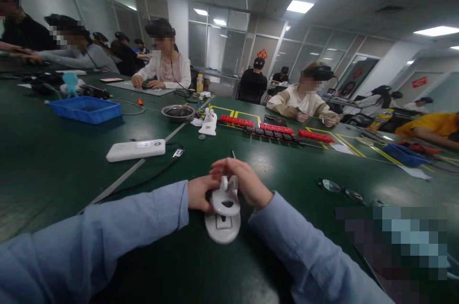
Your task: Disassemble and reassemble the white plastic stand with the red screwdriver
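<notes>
A glossy white plastic stand [223, 233] is upright on the green table in front of me. It has an oval base, a collar with a dark opening and two upright lugs at the top. My left hand [201, 192] closes around its left side, with some fingertips hidden behind it. My right hand [249, 182] curls over the far right side, fingers together and meeting the left fingers. Whatever those right fingers grip is concealed. Just beyond them shows the tip of a thin dark rod [233, 154]. Farther off rests a similar white stand [208, 124].
A white power bank [136, 150] with a black cable lies left. Behind are a blue tray [86, 112] and a metal bowl [178, 113]. Red strips [276, 128] line the far side. Eyeglasses [342, 190] lie right. Several people sit around the tables.
</notes>
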Available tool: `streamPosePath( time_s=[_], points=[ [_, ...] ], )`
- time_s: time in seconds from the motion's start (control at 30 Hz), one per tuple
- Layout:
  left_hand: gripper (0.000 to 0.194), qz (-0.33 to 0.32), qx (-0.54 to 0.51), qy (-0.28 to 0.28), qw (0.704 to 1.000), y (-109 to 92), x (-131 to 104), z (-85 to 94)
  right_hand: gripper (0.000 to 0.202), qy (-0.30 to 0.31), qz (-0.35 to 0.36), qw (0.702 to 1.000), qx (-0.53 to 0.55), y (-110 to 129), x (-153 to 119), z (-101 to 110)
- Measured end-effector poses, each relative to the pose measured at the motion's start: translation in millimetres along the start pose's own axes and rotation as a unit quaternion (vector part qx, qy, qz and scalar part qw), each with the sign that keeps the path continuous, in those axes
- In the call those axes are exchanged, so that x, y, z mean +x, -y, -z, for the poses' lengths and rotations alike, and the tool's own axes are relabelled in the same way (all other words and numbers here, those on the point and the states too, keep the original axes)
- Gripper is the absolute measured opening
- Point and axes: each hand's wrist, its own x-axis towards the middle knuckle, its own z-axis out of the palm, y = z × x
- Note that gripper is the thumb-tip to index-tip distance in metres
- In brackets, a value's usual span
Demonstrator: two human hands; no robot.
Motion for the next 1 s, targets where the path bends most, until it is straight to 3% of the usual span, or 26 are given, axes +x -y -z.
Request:
streamPosePath(
  time_s=[0.1,0.3,0.37,0.43,0.5,0.57,0.73,0.87,1.0],
  points=[
    [0.046,0.02,-0.03,0.003,0.999,2.3,-0.7,-0.9,0.046,0.037,-0.007,0.999,0.018,-6.7,4.4,-16.1],
    [0.049,0.024,-0.037,0.001,0.999,3.4,-0.8,-2.1,0.048,0.059,0.027,0.998,0.023,-3.1,6.5,-12.7],
    [0.057,0.015,-0.005,0.006,1.0,4.1,-0.6,-2.2,0.049,0.043,0.048,0.998,0.024,8.4,7.2,-7.3],
    [0.068,0.006,0.023,0.006,1.0,5.5,-0.9,-2.1,0.049,-0.025,0.076,0.996,-0.049,20.7,9.3,3.7],
    [0.076,0.0,0.04,0.006,0.999,7.0,-1.3,-1.8,0.049,-0.113,0.067,0.966,-0.224,26.9,12.3,22.1],
    [0.078,-0.006,0.049,0.01,0.999,8.0,-1.6,-1.4,0.045,-0.166,0.017,0.905,-0.392,21.1,15.3,45.0],
    [0.075,-0.01,0.062,0.009,0.998,5.2,-2.1,-1.5,0.022,-0.217,-0.08,0.828,-0.511,-32.6,19.6,86.6],
    [0.093,0.046,0.072,-0.029,0.996,-2.0,-3.3,-3.2,0.019,-0.233,-0.082,0.81,-0.532,-53.6,19.5,90.7],
    [0.11,0.12,0.049,-0.05,0.99,-4.8,-4.2,-4.9,0.026,-0.259,-0.029,0.829,-0.496,-35.5,16.6,84.9]
  ],
)
